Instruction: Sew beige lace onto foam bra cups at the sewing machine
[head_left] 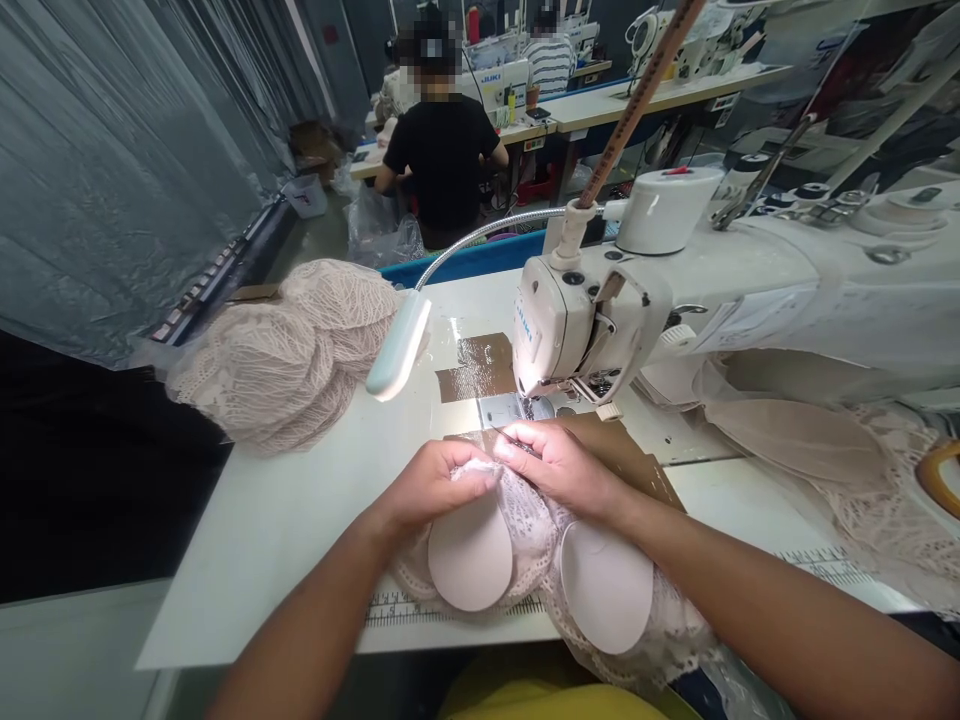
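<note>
We work at a smooth white table (300, 520), with a grey plastic curtain (112, 150) on the left and a person in a black shirt (444, 150) seated at the far benches. The cream, boxy sewing machine (592, 320) stands just beyond our hands, its gooseneck lamp (399, 345) bent low. Our left hand (439, 480) is bunched on the top edge of the lace bra (525, 520), and our right hand (559, 465) pinches the same openwork edge just in front of the needle. Two smooth, rounded foam cups (470, 555) face up at the table's near edge. A soft pile of lace pieces (285, 350) lies to the left.
</note>
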